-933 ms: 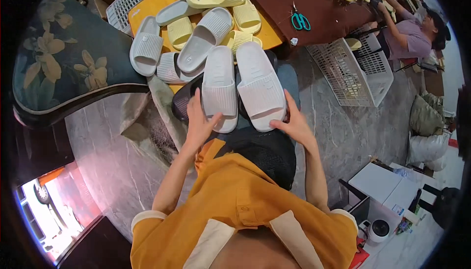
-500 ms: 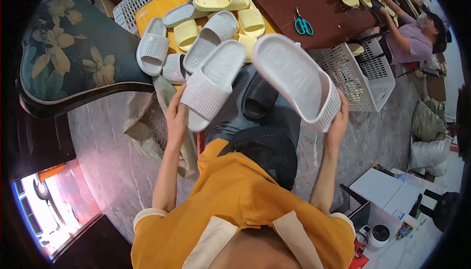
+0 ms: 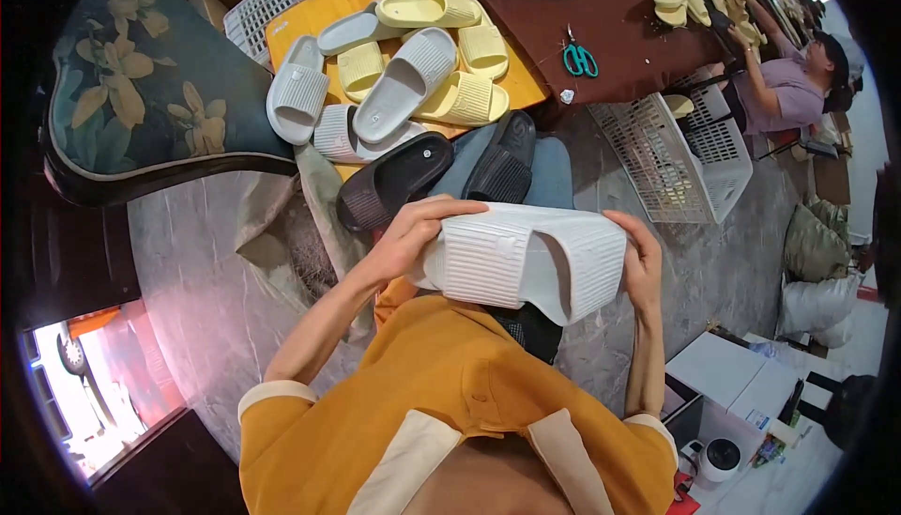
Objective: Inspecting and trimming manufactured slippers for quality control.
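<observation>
Two white ribbed slide sandals are held close together in front of my chest. My left hand (image 3: pixel 411 238) is closed on the left white slide sandal (image 3: pixel 483 260), its fingers over the far edge. The right white slide sandal (image 3: pixel 593 266) is turned with its open end toward me, and my right hand (image 3: pixel 641 260) grips its outer side. Where the two meet, they overlap or touch; I cannot tell which. Just beyond, a black slide sandal (image 3: pixel 394 182) and another black slide sandal (image 3: pixel 505 160) lie by my knees in blue jeans (image 3: pixel 554 172).
Grey slides (image 3: pixel 405 83) and yellow slides (image 3: pixel 465 97) crowd a yellow wooden table (image 3: pixel 282 31). Teal-handled scissors (image 3: pixel 579 58) lie on a brown cloth (image 3: pixel 615 83). A white plastic crate (image 3: pixel 648 153) stands at right, a flowered chair (image 3: pixel 160 92) at left. A co-worker (image 3: pixel 788 78) sits at far right.
The two white slides came down and together from being held apart, and they were turned so their ribbed straps show. The black slides beyond them are now more visible.
</observation>
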Demonstrator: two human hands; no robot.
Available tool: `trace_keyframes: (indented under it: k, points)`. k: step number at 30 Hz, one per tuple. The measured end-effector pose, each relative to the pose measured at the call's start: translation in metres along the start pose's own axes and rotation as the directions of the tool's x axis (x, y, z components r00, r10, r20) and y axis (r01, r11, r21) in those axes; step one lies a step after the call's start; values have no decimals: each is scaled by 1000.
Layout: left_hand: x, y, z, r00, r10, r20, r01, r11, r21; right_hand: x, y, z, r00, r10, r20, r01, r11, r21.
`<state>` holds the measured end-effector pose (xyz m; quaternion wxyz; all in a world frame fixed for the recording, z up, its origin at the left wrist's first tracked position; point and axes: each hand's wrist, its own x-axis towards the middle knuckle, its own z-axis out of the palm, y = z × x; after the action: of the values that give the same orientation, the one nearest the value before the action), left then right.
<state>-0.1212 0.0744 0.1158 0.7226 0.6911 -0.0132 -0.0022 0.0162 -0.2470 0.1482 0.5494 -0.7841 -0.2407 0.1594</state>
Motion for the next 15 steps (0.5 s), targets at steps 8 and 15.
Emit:
trace_keyframes:
  k: [8,15]
  points:
    - [28,-13,12,964,101,245,-80,992,-95,-21,43,-26,969,182,165,-208,966,153]
    - [58,-52,-26,971,-156,-182,125,977,-172,-9,69,-71,925,373,-70,-343,901,267]
